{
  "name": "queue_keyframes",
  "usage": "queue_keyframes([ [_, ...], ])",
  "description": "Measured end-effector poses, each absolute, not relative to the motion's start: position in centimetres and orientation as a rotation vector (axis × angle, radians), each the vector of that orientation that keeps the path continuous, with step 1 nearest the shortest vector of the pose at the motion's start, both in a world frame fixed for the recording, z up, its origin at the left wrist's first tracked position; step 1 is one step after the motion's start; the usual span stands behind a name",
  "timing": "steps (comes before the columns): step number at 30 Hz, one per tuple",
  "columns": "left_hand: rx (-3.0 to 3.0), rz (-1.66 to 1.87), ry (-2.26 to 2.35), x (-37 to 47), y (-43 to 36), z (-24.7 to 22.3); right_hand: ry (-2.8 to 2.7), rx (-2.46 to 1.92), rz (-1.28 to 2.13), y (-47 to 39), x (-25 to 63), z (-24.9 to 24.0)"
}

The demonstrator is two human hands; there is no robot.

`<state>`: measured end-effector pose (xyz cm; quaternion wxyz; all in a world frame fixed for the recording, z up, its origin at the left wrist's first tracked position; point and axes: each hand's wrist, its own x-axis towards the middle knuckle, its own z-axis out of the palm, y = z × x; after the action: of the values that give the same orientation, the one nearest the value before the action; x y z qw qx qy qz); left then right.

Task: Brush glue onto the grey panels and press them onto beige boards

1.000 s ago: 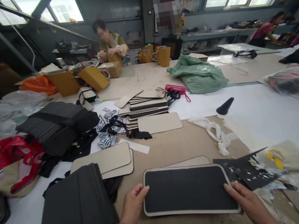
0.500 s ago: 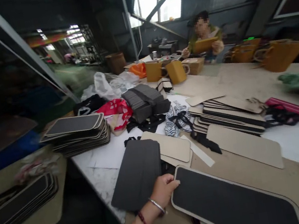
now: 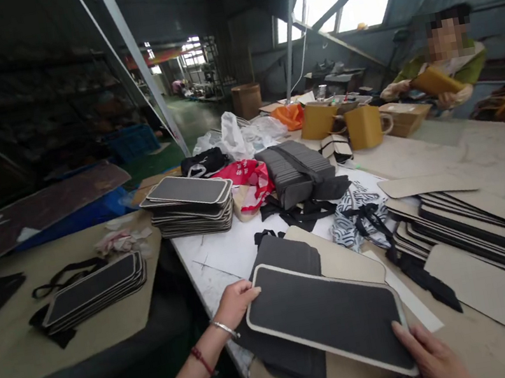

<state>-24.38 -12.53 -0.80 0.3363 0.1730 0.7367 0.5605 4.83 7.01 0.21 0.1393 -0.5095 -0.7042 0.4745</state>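
Note:
A dark grey rounded panel with a beige border is held up between both hands. My left hand pinches its left end, thumb on top. My right hand grips the right end, its thumb lying on the dark face. Beneath the panel lie dark grey sheets and a beige board, both partly covered by it. A stack of similar bordered panels stands farther off, on the left side of the table.
Beige and black boards are piled on the right. A strapped grey bundle, a red bag and a patterned cloth lie mid-table. Another panel stack rests on the left side table. A co-worker holds a mustard-coloured piece across the table.
The panel has lifted and shifted left over the dark sheets. My right hand has come into view holding its right end. The view has turned left.

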Motion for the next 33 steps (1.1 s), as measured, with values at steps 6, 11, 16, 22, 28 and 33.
queue_keyframes([
  [6,0.480,1.410,1.919,-28.2,-13.2,0.7,-1.926,-1.428,1.444,5.6,0.0,-0.9],
  [11,0.523,1.292,1.872,-28.5,-11.0,0.7,-1.810,-1.373,1.460,5.7,0.9,-1.7],
  [16,0.654,1.171,1.791,-26.9,-4.9,0.4,-1.670,-1.478,1.410,8.1,4.9,-1.8],
  [22,0.973,1.119,1.776,-22.2,5.6,0.0,-1.589,-1.663,1.214,12.9,11.5,-2.9],
  [28,1.098,1.074,1.776,-19.6,14.5,-1.1,-1.610,-1.729,1.058,18.0,14.3,-4.0],
  [33,1.167,1.072,1.845,-20.9,19.4,-1.2,-1.603,-1.700,0.949,22.5,13.1,-3.9],
])
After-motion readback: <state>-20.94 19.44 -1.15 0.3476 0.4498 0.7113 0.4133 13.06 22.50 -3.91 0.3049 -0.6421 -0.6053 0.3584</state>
